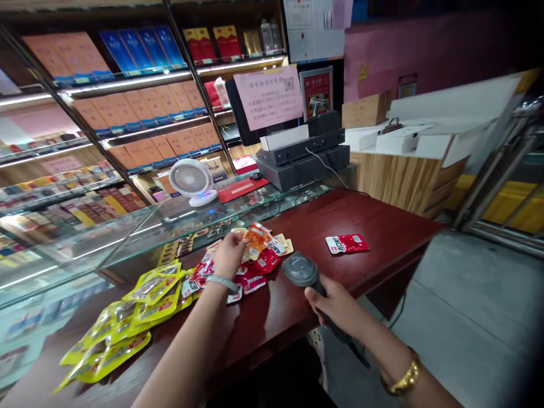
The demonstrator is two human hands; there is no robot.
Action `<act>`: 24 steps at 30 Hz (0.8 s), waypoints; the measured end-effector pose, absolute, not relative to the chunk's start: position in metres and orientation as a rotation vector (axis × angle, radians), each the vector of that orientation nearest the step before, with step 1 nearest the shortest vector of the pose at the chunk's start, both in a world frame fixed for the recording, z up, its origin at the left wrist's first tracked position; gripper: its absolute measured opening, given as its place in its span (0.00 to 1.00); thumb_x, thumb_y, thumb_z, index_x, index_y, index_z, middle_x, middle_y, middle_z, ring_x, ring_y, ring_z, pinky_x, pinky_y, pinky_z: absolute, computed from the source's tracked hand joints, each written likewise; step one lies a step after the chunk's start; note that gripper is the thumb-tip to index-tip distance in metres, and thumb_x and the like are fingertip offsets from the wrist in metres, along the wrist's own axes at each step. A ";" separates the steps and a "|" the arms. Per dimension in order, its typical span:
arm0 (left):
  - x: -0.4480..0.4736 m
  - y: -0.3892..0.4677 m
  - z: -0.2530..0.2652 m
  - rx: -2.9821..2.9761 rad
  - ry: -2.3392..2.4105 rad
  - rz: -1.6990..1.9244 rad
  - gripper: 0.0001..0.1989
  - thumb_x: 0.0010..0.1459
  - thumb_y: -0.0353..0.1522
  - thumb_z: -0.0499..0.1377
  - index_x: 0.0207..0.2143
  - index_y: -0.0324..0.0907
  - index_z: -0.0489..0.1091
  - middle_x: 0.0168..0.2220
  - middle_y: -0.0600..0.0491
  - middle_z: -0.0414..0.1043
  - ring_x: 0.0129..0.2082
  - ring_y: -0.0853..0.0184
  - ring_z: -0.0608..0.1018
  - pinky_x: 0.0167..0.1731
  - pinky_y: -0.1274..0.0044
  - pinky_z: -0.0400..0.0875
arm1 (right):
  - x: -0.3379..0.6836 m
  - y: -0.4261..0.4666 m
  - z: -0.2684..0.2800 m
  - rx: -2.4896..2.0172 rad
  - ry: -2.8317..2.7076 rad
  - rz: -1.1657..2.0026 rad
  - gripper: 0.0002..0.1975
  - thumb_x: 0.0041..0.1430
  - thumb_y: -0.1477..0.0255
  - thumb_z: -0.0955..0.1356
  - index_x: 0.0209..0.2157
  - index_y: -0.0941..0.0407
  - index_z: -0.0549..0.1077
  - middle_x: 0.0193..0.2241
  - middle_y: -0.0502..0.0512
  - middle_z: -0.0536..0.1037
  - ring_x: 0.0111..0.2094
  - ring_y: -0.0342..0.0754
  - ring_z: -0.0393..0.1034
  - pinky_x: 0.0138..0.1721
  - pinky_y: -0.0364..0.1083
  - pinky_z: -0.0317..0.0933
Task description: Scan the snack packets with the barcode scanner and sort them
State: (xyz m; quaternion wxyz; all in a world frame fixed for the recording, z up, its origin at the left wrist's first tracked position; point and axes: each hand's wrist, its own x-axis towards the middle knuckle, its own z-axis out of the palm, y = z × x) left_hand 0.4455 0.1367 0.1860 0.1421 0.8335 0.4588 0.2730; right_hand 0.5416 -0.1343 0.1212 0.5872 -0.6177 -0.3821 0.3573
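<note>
My left hand (230, 256) reaches over a pile of small snack packets and pinches an orange snack packet (256, 240) at its left edge. Beneath and around it lie red and white packets (268, 260), partly covered by my hand and wrist. In my right hand (334, 303) is a dark grey barcode scanner (301, 268), gripped by its handle, its head just right of the pile. A single red and white packet (347, 243) lies apart, farther right on the table. Yellow snack bags (140, 311) are heaped left of my left forearm.
The dark red wooden table (306, 226) adjoins a glass display counter (170, 218). On the glass stand a white fan (191, 180) and a dark cash drawer (304, 167) below a monitor with a pink paper sign (268, 97). Shelves of boxes (136, 107) line the left background.
</note>
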 end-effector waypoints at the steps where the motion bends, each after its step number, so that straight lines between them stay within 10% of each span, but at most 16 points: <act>1: 0.441 0.138 0.191 2.508 1.402 0.815 0.10 0.55 0.38 0.60 0.37 0.44 0.72 0.37 0.48 0.76 0.44 0.55 0.76 0.46 0.67 0.67 | 0.542 -0.134 0.120 -1.439 -0.888 0.831 0.30 0.55 0.39 0.64 0.34 0.54 0.63 0.19 0.42 0.66 0.14 0.40 0.63 0.16 0.39 0.57; 15: 0.636 -0.007 0.148 2.893 0.444 0.194 0.27 0.55 0.51 0.60 0.51 0.45 0.72 0.56 0.43 0.69 0.57 0.50 0.68 0.53 0.62 0.64 | 0.586 -0.218 0.103 -1.667 -0.521 0.585 0.25 0.59 0.44 0.63 0.37 0.53 0.63 0.17 0.40 0.66 0.13 0.41 0.63 0.17 0.40 0.58; 24: 0.612 -0.002 0.139 2.903 0.421 0.134 0.25 0.53 0.47 0.63 0.48 0.42 0.67 0.46 0.43 0.75 0.51 0.53 0.75 0.49 0.66 0.65 | 0.599 -0.232 0.108 -1.782 -0.494 0.408 0.23 0.60 0.45 0.61 0.32 0.52 0.61 0.18 0.42 0.67 0.14 0.42 0.65 0.18 0.42 0.60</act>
